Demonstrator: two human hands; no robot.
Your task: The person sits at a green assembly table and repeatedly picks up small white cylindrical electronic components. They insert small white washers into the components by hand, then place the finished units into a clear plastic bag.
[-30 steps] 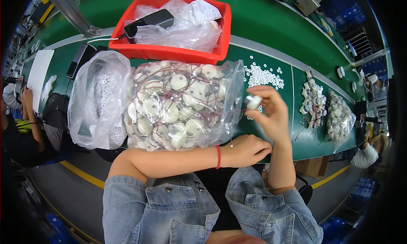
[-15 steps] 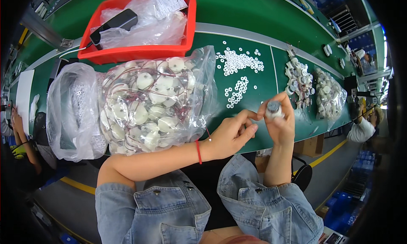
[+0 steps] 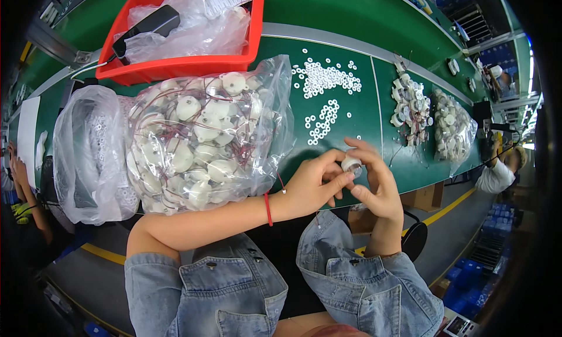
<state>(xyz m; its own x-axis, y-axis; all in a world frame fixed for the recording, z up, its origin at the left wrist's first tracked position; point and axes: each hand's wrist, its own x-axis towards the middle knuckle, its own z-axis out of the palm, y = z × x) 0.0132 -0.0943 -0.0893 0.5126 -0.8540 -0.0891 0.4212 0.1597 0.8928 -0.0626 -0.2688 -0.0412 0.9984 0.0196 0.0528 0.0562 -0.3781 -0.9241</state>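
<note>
Close to the table's front edge, both hands meet around a small round white-and-metal part (image 3: 352, 164). My left hand (image 3: 316, 182), with a red cord on its wrist, pinches the part from the left between curled fingers and thumb. My right hand (image 3: 379, 188) curves around the other side. Its fingers are spread, one fingertip at the part's top and the thumb apart below. A thin wire with a small connector (image 3: 318, 221) hangs under my left hand. Beyond the hands, small white rings (image 3: 322, 123) lie loose on the green tabletop (image 3: 366, 123).
To the left are a large clear bag of white wired parts (image 3: 193, 144) and an opened bag of white rings (image 3: 88, 161). Behind stands a red bin (image 3: 175, 71) with plastic bags and a black device. Rightward lie piled parts (image 3: 413, 109) and another filled bag (image 3: 451, 126).
The part has come down and left from my right hand into my left fingers. My right hand has lowered and spread its fingers. The whole view has shifted slightly.
</note>
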